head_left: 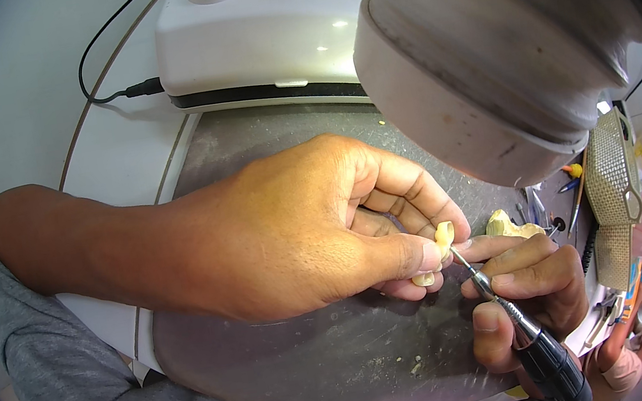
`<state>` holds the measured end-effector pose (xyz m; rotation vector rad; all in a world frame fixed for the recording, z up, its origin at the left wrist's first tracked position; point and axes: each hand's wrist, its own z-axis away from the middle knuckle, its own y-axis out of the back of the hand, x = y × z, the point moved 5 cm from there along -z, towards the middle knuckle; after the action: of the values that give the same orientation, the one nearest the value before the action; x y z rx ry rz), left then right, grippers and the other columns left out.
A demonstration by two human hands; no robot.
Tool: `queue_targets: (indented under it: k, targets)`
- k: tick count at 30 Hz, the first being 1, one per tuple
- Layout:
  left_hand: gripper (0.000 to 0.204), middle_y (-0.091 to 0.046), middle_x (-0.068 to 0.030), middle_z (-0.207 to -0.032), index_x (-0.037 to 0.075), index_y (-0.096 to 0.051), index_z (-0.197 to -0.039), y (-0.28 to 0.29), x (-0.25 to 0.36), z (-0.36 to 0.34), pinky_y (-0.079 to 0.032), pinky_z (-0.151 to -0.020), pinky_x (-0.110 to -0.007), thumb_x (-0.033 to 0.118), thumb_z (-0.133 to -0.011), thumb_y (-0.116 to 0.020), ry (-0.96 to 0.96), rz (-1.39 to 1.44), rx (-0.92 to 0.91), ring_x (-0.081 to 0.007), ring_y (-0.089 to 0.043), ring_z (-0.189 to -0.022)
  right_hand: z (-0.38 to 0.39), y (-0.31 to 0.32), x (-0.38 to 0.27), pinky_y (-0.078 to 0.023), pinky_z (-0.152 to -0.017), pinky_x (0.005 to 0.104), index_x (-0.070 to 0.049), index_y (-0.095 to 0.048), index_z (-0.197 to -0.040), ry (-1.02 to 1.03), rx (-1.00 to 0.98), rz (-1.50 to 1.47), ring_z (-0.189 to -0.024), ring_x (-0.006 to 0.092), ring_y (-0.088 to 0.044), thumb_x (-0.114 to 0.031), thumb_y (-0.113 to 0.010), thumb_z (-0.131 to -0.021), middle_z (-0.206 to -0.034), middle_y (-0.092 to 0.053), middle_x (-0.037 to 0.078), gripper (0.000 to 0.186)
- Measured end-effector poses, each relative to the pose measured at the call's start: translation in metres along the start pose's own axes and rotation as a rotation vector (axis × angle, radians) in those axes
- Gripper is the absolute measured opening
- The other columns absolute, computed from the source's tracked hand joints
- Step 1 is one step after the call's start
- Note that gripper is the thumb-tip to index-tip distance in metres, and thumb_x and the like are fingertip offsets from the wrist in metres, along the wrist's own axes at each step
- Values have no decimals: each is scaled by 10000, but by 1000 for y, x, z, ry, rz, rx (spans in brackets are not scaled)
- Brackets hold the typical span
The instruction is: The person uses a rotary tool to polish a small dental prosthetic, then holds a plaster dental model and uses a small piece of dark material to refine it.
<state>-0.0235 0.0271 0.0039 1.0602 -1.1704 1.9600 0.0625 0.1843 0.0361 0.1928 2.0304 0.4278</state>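
Note:
My left hand (292,230) reaches in from the left and pinches a small cream-coloured dental bridge (445,238) between thumb and fingertips. Part of the bridge is hidden behind the thumb, and a lower bit of it shows under the thumb tip. My right hand (544,275) grips a slim rotary handpiece (545,358) with a black body and metal nose. Its thin bur points up and left, its tip at or very close to the bridge; contact cannot be made out. Just beyond my right fingers lies a pale yellow dental cast (510,224).
A large grey suction nozzle (457,114) hangs over the dark work board (278,356), close above my hands. Behind stands a white machine (263,35) with a cable. At right are small tools (536,206), a perforated basket (610,199) and another person (622,371).

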Motion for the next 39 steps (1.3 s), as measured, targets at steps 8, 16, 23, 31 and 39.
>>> queue_targets:
  k: [8, 16, 23, 31, 39]
  targets:
    - [230, -655, -32, -964, -27, -617, -1122, 1, -2, -1, -540, -820, -214, 132, -955, -623, -8, -20, -11, -92, -670, -880, 1, 0, 1, -607, -708, 407, 21, -586, -958, 5, 0, -8, -852, 394, -716, -20, -797, -747, -794, -659, 158, 301]
    - [227, -655, -33, -964, -31, -615, -1121, 1, -3, -1, -539, -822, -215, 124, -955, -619, -30, 14, -11, -92, -667, -884, 1, -1, 0, -604, -711, 402, 19, -583, -958, 4, 15, -9, -855, 392, -716, -24, -796, -755, -792, -656, 155, 298]
    - [226, -656, -32, -956, -27, -621, -1113, 0, -1, -1, -537, -816, -212, 136, -956, -622, -22, -9, -18, -86, -664, -871, 1, 1, -1, -604, -714, 397, 13, -585, -964, -9, -9, 14, -861, 382, -718, -27, -800, -753, -796, -659, 154, 303]
    - [225, -658, -33, -948, -22, -622, -1111, 1, -2, 0, -537, -819, -212, 144, -958, -621, -3, -9, 3, -85, -663, -866, 1, -1, 2, -606, -717, 405, 14, -590, -947, -12, 8, -16, -862, 389, -717, -35, -808, -743, -800, -664, 160, 303]
    - [232, -660, -39, -962, -26, -619, -1119, 1, -2, 0, -539, -824, -215, 142, -960, -612, -16, -23, -4, -88, -663, -863, 2, -1, 2, -609, -687, 405, 21, -596, -918, 8, 38, -24, -821, 403, -717, -35, -802, -733, -780, -663, 158, 283]
